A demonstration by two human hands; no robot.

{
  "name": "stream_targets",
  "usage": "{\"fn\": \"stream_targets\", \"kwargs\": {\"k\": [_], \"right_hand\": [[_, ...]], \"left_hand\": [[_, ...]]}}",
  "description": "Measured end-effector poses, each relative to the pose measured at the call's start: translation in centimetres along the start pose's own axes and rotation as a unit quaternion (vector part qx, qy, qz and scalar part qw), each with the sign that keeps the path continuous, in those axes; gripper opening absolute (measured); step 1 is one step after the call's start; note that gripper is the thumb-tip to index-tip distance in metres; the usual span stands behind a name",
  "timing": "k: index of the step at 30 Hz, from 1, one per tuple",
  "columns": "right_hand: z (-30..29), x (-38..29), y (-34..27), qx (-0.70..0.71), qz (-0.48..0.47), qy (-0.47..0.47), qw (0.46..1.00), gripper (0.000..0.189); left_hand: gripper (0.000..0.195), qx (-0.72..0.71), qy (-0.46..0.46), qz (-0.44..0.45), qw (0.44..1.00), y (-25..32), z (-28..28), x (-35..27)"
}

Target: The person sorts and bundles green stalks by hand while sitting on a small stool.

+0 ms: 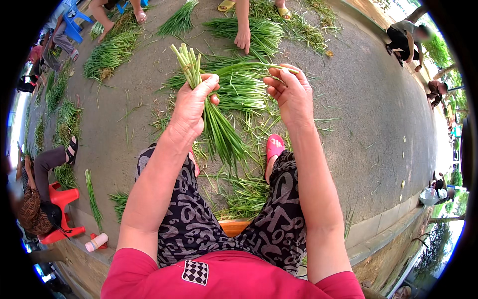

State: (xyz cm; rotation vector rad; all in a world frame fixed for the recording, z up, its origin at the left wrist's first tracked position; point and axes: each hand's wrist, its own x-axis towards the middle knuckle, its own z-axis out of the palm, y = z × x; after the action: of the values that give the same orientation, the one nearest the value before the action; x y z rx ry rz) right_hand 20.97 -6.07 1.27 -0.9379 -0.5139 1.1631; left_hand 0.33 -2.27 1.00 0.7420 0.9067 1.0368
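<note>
My left hand (pixel 194 101) is closed around a bundle of long green stalks (pixel 222 130). The pale cut ends point up and away from me, and the leafy ends hang down between my knees. My right hand (pixel 291 89) pinches the pale end of a single green stalk (pixel 250 64) between thumb and fingers. That stalk arches leftward to the bundle. Beyond and below my hands, a pile of green stalks (pixel 242 91) lies on the pavement. Another person's hand (pixel 243 39) reaches down to a further pile of stalks (pixel 261 33).
Loose trimmings (pixel 242 198) lie around my pink sandals (pixel 275 147). At the left, a person sits by a red plastic stool (pixel 63 196), near a pink bottle (pixel 96 242). More stalk heaps (pixel 112 54) lie at upper left. A stone curb (pixel 381 228) runs at lower right.
</note>
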Motion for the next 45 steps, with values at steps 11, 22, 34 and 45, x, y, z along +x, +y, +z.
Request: {"fn": "stream_targets", "kwargs": {"k": [11,22,34,45], "right_hand": [[1.7,-1.6,0.5,-0.045,-0.001,-0.087,0.995,0.015],[2.0,-2.2,0.9,-0.117,0.06,-0.19,0.973,0.037],[1.5,-1.8,1.1,-0.023,0.14,-0.153,0.978,0.024],[1.5,-2.1,0.9,-0.013,0.138,-0.165,0.977,0.024]], "left_hand": [[0.029,-0.106,-0.066,-0.107,0.986,-0.6,0.9,0.3],[0.027,-0.13,-0.086,-0.089,0.984,0.1,0.4,0.4],[0.027,-0.083,-0.101,-0.049,0.99,0.3,0.5,-0.1],[0.028,-0.018,-0.132,0.02,0.991,0.6,0.6,-0.6]]}}
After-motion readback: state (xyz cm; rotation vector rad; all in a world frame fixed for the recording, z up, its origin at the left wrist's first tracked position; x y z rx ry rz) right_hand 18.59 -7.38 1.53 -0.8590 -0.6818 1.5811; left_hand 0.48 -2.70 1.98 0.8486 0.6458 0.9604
